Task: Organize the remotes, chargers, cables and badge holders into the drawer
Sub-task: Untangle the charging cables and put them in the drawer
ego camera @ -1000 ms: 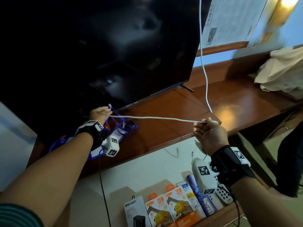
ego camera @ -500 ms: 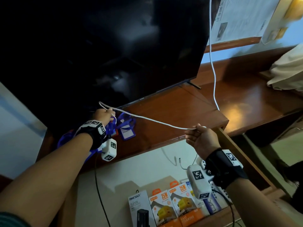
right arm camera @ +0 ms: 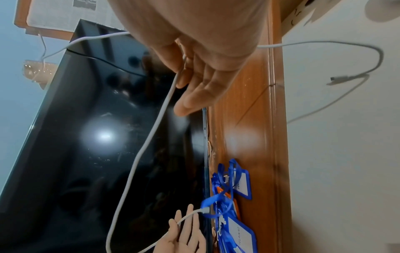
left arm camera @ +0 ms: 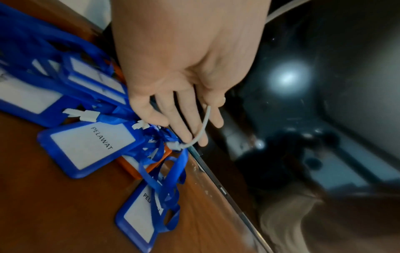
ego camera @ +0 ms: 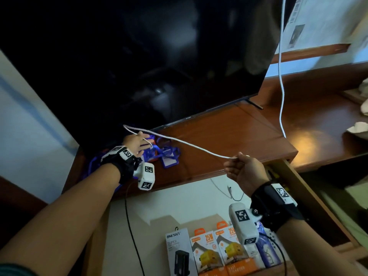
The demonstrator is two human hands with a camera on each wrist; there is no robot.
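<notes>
A long white cable (ego camera: 191,145) sags between my two hands above the wooden shelf (ego camera: 229,132). My left hand (ego camera: 139,143) hovers over the blue badge holders (ego camera: 169,156) with its fingers straight. The cable loops round this hand, its thumb pinching the cable (left arm camera: 202,126) near the plug (left arm camera: 176,145). My right hand (ego camera: 243,168) grips the cable (right arm camera: 160,109) between curled fingers over the open drawer (ego camera: 310,196). Past that hand the cable rises out of the top of the head view. Several badge holders (left arm camera: 86,145) lie tangled in blue lanyards.
A large black TV (ego camera: 139,56) stands on the shelf right behind the badge holders. In the drawer stand boxed chargers (ego camera: 205,250) at the front, and a second thin cable (ego camera: 229,190) lies at the back. Pale cloth (ego camera: 358,126) lies at the far right.
My left hand has straightened its fingers and the cable now loops round it. The stretch between the hands has gone from taut to sagging. My right hand has come lower and closer.
</notes>
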